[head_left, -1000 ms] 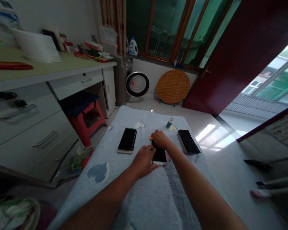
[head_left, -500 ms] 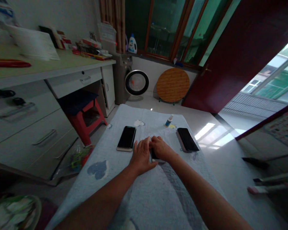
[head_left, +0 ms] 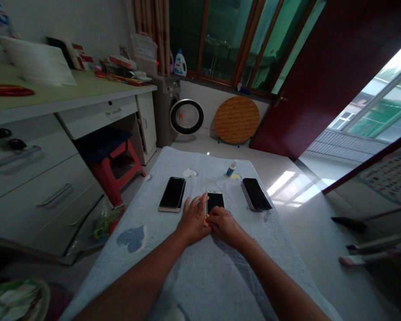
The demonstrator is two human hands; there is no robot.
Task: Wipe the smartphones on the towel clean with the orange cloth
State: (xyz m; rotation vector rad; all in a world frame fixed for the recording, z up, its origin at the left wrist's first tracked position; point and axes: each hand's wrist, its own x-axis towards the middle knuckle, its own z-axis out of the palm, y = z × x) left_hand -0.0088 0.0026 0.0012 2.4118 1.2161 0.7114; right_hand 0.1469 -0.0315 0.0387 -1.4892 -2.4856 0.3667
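A white-edged phone [head_left: 215, 199] lies screen up on the cloth-covered table [head_left: 200, 285], partly covered by both hands. My left hand [head_left: 193, 221] rests along its left side, fingers spread and pointing forward. My right hand [head_left: 224, 224] is over the phone's near end, its fingers pinched on a small orange item [head_left: 206, 220] mostly hidden between the hands. To the left lies a dark phone with a gold edge [head_left: 173, 194]. Another dark phone [head_left: 256, 194] lies on the right. Behind the middle phone stands a small spray bottle [head_left: 231, 168].
On the left are a desk [head_left: 96, 96] and a red stool [head_left: 118, 171] with a dark cushion. Beyond the table are an open washing machine [head_left: 167, 111], a round wooden board [head_left: 237, 119] and a dark red door [head_left: 307, 80].
My right hand has moved nearer to me along the phone, so its upper screen now shows. The orange item has come into sight. The view has shifted slightly.
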